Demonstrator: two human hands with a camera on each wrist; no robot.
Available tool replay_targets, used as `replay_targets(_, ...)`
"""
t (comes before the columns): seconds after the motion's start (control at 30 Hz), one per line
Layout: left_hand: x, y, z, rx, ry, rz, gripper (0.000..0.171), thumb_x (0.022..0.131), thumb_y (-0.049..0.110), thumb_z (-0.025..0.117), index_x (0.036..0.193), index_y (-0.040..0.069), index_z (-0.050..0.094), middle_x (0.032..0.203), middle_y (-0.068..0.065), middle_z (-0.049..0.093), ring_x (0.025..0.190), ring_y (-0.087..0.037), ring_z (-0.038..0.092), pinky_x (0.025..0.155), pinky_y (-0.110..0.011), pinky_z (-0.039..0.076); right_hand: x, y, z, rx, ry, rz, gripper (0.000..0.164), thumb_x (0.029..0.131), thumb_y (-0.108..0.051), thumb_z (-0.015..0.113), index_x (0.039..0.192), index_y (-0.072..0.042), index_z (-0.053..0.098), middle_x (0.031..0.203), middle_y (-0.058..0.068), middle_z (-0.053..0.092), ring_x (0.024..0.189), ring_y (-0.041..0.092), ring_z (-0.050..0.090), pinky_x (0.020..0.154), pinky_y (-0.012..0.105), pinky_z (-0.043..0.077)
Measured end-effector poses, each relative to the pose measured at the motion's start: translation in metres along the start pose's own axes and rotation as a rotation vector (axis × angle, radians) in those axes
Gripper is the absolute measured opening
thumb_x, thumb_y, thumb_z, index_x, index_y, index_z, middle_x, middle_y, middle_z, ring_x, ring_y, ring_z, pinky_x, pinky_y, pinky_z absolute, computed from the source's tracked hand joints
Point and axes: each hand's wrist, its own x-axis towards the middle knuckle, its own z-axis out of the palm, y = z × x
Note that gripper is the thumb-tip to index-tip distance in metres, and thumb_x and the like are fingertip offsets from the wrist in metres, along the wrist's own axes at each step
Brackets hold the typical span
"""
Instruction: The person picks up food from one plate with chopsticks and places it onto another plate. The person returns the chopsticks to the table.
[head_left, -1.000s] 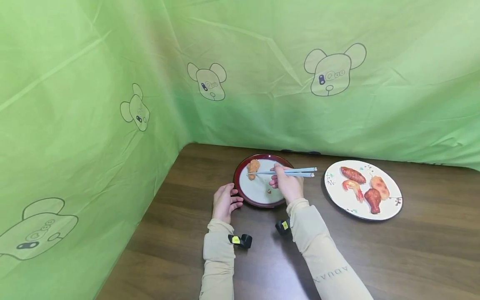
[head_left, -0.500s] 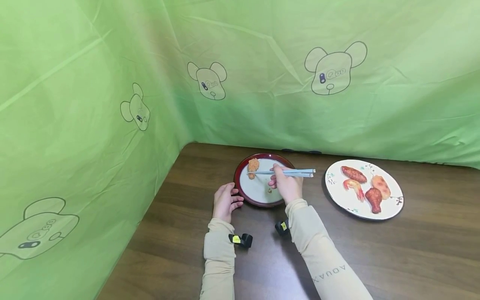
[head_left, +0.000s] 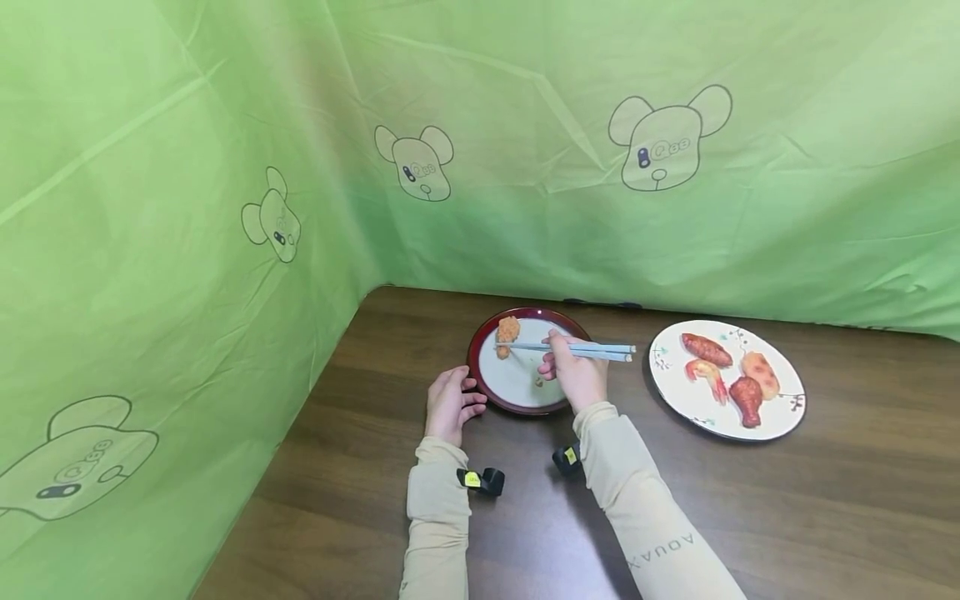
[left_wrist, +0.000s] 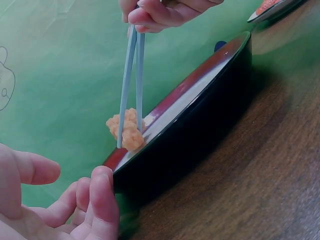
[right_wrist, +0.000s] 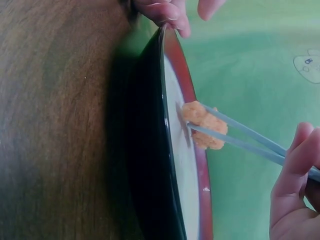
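My right hand (head_left: 576, 367) holds a pair of light blue chopsticks (head_left: 603, 350) above a round plate with a dark red rim (head_left: 477, 367) and a pale inside. Their tips lie on either side of a lumpy orange-brown piece of fried chicken (left_wrist: 131, 131), at the plate's left part. In the right wrist view the chicken (right_wrist: 205, 125) sits between the chopsticks (right_wrist: 250, 145), close to the plate surface; whether it touches is hard to tell. My left hand (head_left: 447, 404) rests its fingertips against the plate's near left edge, thumb apart.
To the right stands a white oval plate (head_left: 667, 387) with a drumstick (head_left: 746, 402), a shrimp (head_left: 707, 377), a reddish-brown wing-like piece (head_left: 707, 350) and a pale orange piece (head_left: 761, 375). A green curtain (head_left: 525, 225) borders the wooden table (head_left: 360, 467) behind and left.
The chopsticks have tilted slightly, and the fried chicken has shifted a little between their tips. My left hand and both plates stay in place.
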Motion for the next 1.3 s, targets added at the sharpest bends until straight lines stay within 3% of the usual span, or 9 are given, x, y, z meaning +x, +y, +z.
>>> replay_targets(0.27,-0.001,-0.001,0.002,0.006,-0.007,0.011,0.034,0.098,0.019,0.049,0.125,-0.001,0.049,0.087,-0.004,0.051,0.056,-0.012,0.057,0.052,-0.022,0.049,-0.003,-0.004,-0.008,0.075,0.022,0.011,0.037,0.097,-0.027,0.054,0.106,0.007,0.068,0.057,-0.007,0.062,0.047,0.003,0.060,0.051,0.022,0.054)
replay_targets(0.53,0.003,-0.004,0.004,0.095,0.034,0.075,0.036,0.096,0.010,0.046,0.129,-0.005,0.042,0.082,-0.006,0.048,0.047,-0.011,0.055,0.043,-0.021,0.048,-0.007,-0.018,-0.033,0.140,0.078,0.025,0.042,0.098,-0.030,0.055,0.109,0.009,0.066,0.061,-0.005,0.062,0.050,0.002,0.060,0.051,0.020,0.053)
replay_targets(0.63,0.003,-0.006,0.006,0.159,0.043,0.097,0.037,0.095,0.007,0.048,0.129,-0.008,0.045,0.082,-0.008,0.050,0.044,-0.010,0.054,0.041,-0.020,0.048,-0.010,-0.024,-0.055,0.199,0.106,0.027,0.037,0.098,-0.027,0.055,0.108,0.008,0.065,0.061,-0.005,0.063,0.051,0.003,0.060,0.050,0.020,0.053)
replay_targets(0.83,-0.001,-0.009,0.009,0.297,0.062,0.138,0.041,0.093,0.005,0.054,0.131,-0.009,0.047,0.094,-0.022,0.063,0.043,-0.008,0.054,0.042,-0.020,0.049,-0.021,-0.030,-0.113,0.348,0.180,0.028,0.020,0.096,-0.022,0.059,0.084,-0.011,0.070,0.059,-0.003,0.063,0.048,0.005,0.059,0.045,0.017,0.049)
replay_targets(0.97,-0.004,-0.008,0.010,0.357,0.075,0.160,0.042,0.093,0.005,0.055,0.131,-0.010,0.047,0.101,-0.028,0.065,0.043,-0.007,0.055,0.042,-0.021,0.050,-0.030,-0.028,-0.153,0.438,0.201,-0.006,0.017,0.095,-0.018,0.060,0.083,-0.010,0.069,0.058,0.000,0.063,0.047,0.006,0.059,0.044,0.017,0.048)
replay_targets(1.13,-0.006,-0.008,0.012,0.379,0.068,0.162,0.042,0.093,0.005,0.055,0.131,-0.010,0.046,0.102,-0.029,0.065,0.044,-0.006,0.055,0.043,-0.022,0.051,-0.044,-0.019,-0.200,0.560,0.103,-0.042,0.017,0.095,-0.016,0.060,0.086,-0.005,0.069,0.059,0.004,0.064,0.048,0.009,0.060,0.042,0.019,0.047)
replay_targets(1.3,-0.006,-0.009,0.013,0.386,0.061,0.158,0.042,0.093,0.005,0.055,0.131,-0.011,0.046,0.101,-0.028,0.065,0.044,-0.006,0.056,0.043,-0.022,0.051,-0.056,-0.012,-0.237,0.531,0.026,-0.057,0.019,0.096,-0.012,0.057,0.085,-0.005,0.071,0.062,0.003,0.065,0.052,0.009,0.062,0.046,0.019,0.049)
